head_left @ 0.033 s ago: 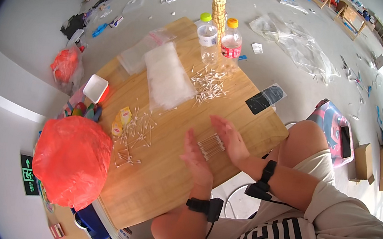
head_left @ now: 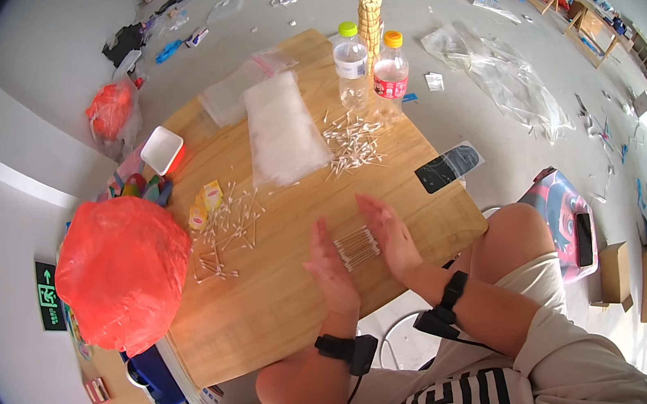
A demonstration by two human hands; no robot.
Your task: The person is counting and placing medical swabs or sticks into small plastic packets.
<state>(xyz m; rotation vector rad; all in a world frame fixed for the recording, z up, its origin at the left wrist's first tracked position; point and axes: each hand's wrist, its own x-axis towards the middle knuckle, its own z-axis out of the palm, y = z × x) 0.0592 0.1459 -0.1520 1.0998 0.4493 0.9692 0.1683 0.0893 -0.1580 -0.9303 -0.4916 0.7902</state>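
Observation:
A row of cotton swabs lies side by side on the wooden table near its front edge. My left hand rests on edge at the row's left end, fingers stretched out. On the other side, my right hand is likewise on edge with straight fingers. The palms face each other with the swabs between them, and neither hand grips anything. Beyond my hands is a loose heap of cotton swabs. More scattered cotton swabs lie to the left, beside small yellow packets.
Clear plastic bags lie across the table's far part. Two bottles, one green-capped and one orange-capped, stand at the far edge. A red plastic bag bulges at the left, near a white-and-red tray. A black-and-clear packet sits at the right edge.

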